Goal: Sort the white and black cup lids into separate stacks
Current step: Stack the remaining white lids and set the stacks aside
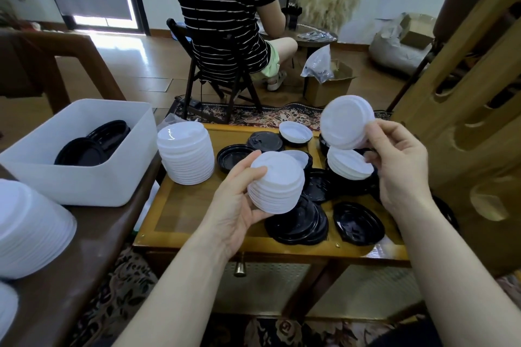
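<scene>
My left hand (235, 203) grips a short stack of white lids (277, 182) above the small wooden table (197, 205). Raised and tilted to the right of it is a thin bunch of white lids (345, 121), pinched at its edge by my right hand (400, 166). Under that hand lies another small white stack (348, 165). Black lids (298, 222) lie scattered over the table's right half, among them a black oval one (358, 222). A tall white stack (184, 153) stands at the table's left edge. A single white lid (296, 131) lies upside down at the back.
A white plastic bin (84, 177) holding black lids (90, 146) sits on a dark table at the left. A big white lid stack (25, 228) lies at the far left. A person sits on a folding chair (217, 65) behind the table. A wooden chair (465, 121) stands at right.
</scene>
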Tool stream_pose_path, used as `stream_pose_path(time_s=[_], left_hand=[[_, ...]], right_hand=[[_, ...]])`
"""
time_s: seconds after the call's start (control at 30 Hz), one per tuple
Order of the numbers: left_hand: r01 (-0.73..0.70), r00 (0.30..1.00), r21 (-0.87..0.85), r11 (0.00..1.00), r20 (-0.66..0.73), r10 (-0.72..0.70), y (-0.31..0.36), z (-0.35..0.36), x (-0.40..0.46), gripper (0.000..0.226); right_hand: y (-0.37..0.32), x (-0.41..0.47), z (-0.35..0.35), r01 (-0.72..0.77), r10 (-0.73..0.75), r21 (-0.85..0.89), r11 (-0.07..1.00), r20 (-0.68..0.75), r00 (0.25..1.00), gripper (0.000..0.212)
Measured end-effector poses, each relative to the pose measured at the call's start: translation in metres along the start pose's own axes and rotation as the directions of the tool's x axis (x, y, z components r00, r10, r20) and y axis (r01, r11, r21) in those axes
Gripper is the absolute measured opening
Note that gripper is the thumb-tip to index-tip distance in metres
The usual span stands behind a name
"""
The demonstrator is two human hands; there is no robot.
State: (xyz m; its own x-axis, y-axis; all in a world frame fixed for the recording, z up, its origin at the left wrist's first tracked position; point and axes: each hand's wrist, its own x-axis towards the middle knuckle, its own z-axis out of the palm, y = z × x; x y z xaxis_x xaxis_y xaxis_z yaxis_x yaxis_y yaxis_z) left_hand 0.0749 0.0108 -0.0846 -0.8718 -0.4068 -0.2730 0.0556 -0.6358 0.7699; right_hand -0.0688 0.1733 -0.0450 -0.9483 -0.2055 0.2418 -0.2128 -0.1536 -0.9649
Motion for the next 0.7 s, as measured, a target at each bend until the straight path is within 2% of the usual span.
stream_pose_path(time_s=[0.07, 0.13, 0.17, 0.23, 0.57, 0.7], left_hand=[[-0.005, 1.000, -0.017, 1.000, -0.002, 0.005, -0.001, 0.001, 0.000, 0.042], [-0.008, 1.000, -0.031, 0.999, -0.013, 0.007, -0.002, 0.002, -0.001, 0.040], [-0.009, 1.000, -0.039, 0.999, -0.020, 0.009, -0.002, 0.002, -0.001, 0.039], [-0.013, 0.999, -0.048, 0.999, -0.034, 0.012, -0.003, 0.002, 0.000, 0.038], [-0.040, 0.997, -0.071, 0.997, -0.070, 0.035, -0.003, 0.002, 0.004, 0.032], [-0.043, 0.996, -0.074, 0.996, -0.077, 0.037, -0.003, 0.003, 0.004, 0.038]], right_hand=[[0.000, -0.001, 0.007, -0.201, 0.181, 0.223, 0.954, 0.106, 0.978, 0.009], [0.002, -0.002, 0.013, -0.333, 0.280, 0.283, 0.899, 0.213, 0.936, 0.010], [0.004, -0.003, 0.017, -0.371, 0.306, 0.272, 0.888, 0.253, 0.918, 0.017], [0.006, -0.006, 0.023, -0.406, 0.335, 0.243, 0.881, 0.286, 0.898, 0.027], [0.015, -0.009, 0.032, -0.477, 0.404, 0.273, 0.835, 0.283, 0.870, 0.027], [0.017, -0.010, 0.035, -0.499, 0.424, 0.277, 0.821, 0.290, 0.858, 0.033]])
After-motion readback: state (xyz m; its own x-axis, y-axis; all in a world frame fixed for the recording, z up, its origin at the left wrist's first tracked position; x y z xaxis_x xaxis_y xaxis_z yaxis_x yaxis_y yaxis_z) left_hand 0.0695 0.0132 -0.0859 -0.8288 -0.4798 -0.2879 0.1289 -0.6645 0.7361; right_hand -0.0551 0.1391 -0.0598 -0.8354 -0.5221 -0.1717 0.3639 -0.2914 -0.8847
